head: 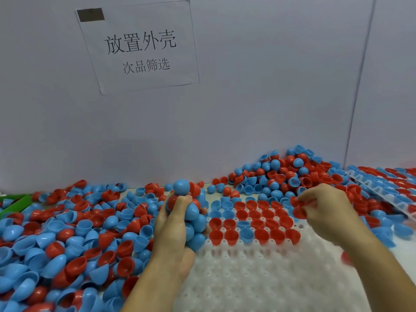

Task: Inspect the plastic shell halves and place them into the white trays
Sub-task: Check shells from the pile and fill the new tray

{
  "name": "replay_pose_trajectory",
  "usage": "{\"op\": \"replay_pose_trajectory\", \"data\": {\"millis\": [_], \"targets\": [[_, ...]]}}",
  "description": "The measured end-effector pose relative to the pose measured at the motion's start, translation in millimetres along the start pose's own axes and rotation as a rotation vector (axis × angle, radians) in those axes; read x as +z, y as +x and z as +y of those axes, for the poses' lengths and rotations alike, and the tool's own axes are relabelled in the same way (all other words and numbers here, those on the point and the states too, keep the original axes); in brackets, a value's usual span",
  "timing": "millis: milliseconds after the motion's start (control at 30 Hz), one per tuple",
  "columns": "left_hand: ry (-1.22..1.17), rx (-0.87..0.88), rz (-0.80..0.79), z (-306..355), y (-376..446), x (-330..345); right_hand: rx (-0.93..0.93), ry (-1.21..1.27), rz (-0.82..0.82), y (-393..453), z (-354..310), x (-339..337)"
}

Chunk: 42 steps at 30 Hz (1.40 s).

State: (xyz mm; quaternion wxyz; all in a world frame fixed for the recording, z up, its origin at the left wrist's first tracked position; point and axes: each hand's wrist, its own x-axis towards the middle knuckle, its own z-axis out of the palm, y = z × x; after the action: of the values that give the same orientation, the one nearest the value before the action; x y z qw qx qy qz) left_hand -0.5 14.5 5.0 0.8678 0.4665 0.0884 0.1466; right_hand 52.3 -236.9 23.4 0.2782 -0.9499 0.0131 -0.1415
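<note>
A white tray (258, 278) with rows of sockets lies in front of me. Its far rows hold red and blue shell halves (254, 224) seated open side up. My left hand (173, 235) grips a nested stack of blue and red shell halves (191, 210) at the tray's left edge. My right hand (326, 212) pinches red shell halves (298, 207) above the tray's far right corner. Loose red and blue halves (67, 239) cover the table to the left.
A tall heap of loose halves (290, 174) rises at the back right against the grey wall. A second filled white tray (382, 188) leans at the far right. A green bin edge (13, 206) shows at far left. A paper sign (139, 48) hangs on the wall.
</note>
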Motion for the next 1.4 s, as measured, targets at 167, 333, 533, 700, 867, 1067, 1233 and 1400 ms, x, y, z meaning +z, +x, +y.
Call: {"op": "replay_pose_trajectory", "data": {"millis": [167, 333, 533, 700, 867, 1067, 1233, 1400], "targets": [[-0.01, -0.018, -0.02, 1, -2, 1, 0.124, -0.354, -0.082, 3, 18, 4], [-0.011, -0.071, -0.065, 3, -3, 2, 0.143, -0.452, -0.209, 3, 14, 24], [-0.084, -0.142, -0.17, 4, -6, 1, 0.131, -0.379, -0.276, 8, 20, 22], [-0.123, -0.177, -0.232, 3, -6, 0, 0.134, -0.295, -0.233, 9, 23, 17], [-0.051, -0.197, -0.254, 4, -8, 2, -0.167, 0.165, -0.027, 1, -7, 14], [0.303, -0.111, -0.32, -4, -9, 4, -0.476, 0.671, -0.219, -35, -79, 33], [0.463, -0.038, -0.325, -9, -8, 5, -0.475, 0.718, -0.106, -37, -83, 40], [0.41, -0.075, -0.357, -7, -9, 8, -0.42, 0.902, -0.139, -39, -87, 41]]}}
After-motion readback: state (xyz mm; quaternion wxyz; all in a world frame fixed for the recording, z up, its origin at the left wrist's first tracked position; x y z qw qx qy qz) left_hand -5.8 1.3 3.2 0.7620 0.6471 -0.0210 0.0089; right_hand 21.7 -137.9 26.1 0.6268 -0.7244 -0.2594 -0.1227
